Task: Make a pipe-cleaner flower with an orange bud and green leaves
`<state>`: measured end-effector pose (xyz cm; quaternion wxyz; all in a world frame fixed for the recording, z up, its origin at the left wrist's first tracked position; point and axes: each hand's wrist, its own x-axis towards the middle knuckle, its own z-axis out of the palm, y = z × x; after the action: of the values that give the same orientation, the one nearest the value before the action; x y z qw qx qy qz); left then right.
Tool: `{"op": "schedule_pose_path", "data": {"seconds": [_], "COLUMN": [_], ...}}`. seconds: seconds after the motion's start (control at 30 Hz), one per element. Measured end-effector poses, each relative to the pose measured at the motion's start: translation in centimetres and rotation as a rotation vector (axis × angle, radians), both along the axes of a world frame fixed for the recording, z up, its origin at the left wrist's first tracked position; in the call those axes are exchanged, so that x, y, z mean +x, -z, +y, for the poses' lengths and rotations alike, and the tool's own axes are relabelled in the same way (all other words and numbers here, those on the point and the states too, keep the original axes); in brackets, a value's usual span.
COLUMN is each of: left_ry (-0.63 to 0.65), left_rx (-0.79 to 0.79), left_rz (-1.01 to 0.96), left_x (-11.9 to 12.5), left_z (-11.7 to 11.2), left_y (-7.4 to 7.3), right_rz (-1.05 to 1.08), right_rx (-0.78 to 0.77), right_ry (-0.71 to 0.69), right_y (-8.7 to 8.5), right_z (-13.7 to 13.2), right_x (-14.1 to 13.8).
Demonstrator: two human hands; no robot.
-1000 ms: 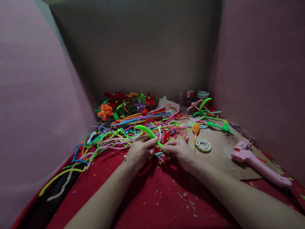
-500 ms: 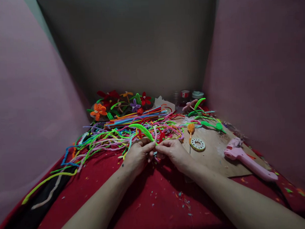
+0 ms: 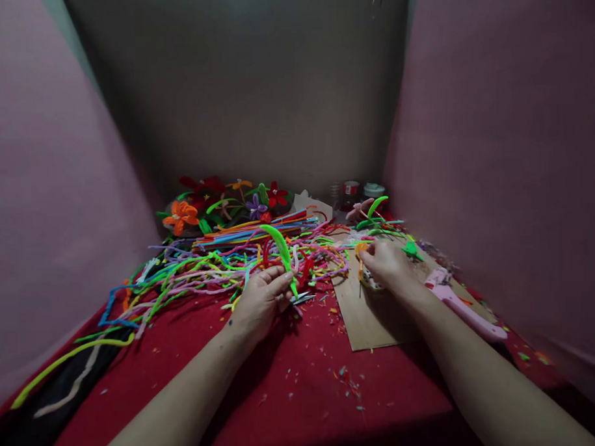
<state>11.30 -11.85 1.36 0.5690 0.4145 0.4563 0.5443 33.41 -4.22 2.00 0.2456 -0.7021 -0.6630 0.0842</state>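
Observation:
My left hand (image 3: 261, 299) pinches the base of a green pipe-cleaner leaf (image 3: 279, 246), which stands up over a tangle of coloured pipe cleaners (image 3: 211, 265). My right hand (image 3: 387, 264) rests on the cardboard sheet (image 3: 374, 318), its fingers curled over the orange pipe-cleaner piece (image 3: 359, 249) and the white ring (image 3: 370, 284). Whether it grips either one is hidden. Small scissors (image 3: 300, 298) lie just right of my left hand.
Finished pipe-cleaner flowers (image 3: 219, 203) stand at the back left, small jars (image 3: 359, 193) at the back. A pink glue gun (image 3: 461, 305) lies right of the cardboard. Green leaves (image 3: 385, 220) lie behind my right hand. Red cloth (image 3: 308, 392) with scraps covers the surface, walled in on three sides.
My right hand let go of the green leaf and moved right onto the cardboard by the orange piece and white ring. The left hand keeps the leaf, now more upright.

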Motion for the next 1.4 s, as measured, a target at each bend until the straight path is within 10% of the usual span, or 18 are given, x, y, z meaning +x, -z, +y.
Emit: {"op": "schedule_pose_path", "data": {"seconds": [0.43,0.67,0.83,1.4], "left_ry": [0.066,0.092,0.13,0.022], "left_rx": [-0.03,-0.048,-0.061,0.127], "left_rz": [-0.136,-0.235,-0.328,0.071], "left_x": [0.4,1.1,2.4,4.0], "left_z": [-0.3,-0.6,-0.7,-0.8], "left_y": [0.1,-0.5,-1.6,-1.8], "right_rz": [0.436,1.035,1.546,1.58], "right_rx": [-0.05,0.013,-0.208,-0.367], "right_ry": [0.049,-0.235,-0.564,-0.617], "right_y": [1.3,-0.3,-1.6,0.1], "right_z": [1.0,-1.1,-2.8,-4.5], "right_x": [0.7,-0.7,-3.4,-6.9]}}
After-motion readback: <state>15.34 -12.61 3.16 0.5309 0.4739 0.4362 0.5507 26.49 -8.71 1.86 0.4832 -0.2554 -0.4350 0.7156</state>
